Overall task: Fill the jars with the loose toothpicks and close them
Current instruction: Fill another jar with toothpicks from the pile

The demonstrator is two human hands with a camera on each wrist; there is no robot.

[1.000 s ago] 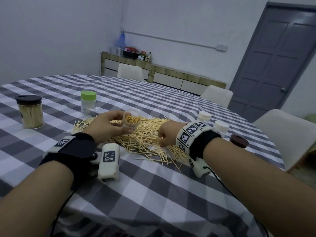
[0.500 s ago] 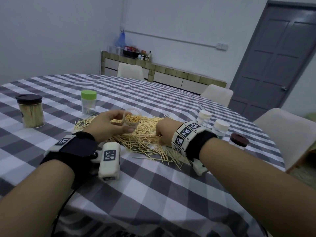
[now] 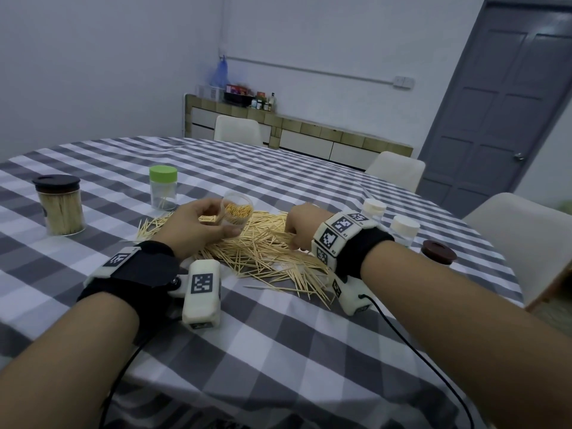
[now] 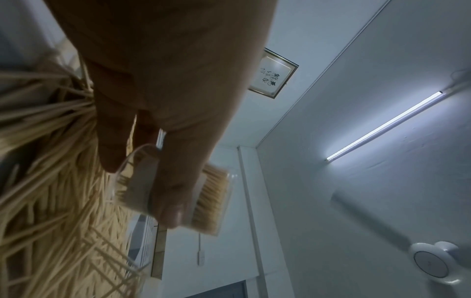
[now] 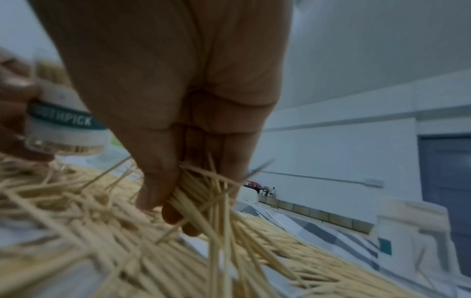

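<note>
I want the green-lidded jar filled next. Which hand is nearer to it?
Left. The left hand is just beside the green-lidded jar; the right hand is farther across the toothpick pile.

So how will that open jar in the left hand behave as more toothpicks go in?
The open jar is small clear plastic, so probably light and rigid. It is tilted in the left hand, so toothpicks could slide out. The right hand pinches a splayed bunch, and some may miss.

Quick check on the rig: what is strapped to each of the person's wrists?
Both forearms are bare, no sleeves. Each wrist wears a black band carrying white blocks printed with black square markers: one white camera pod on the left, a ring of tagged blocks on the right. A thin black cable trails from each.
</note>
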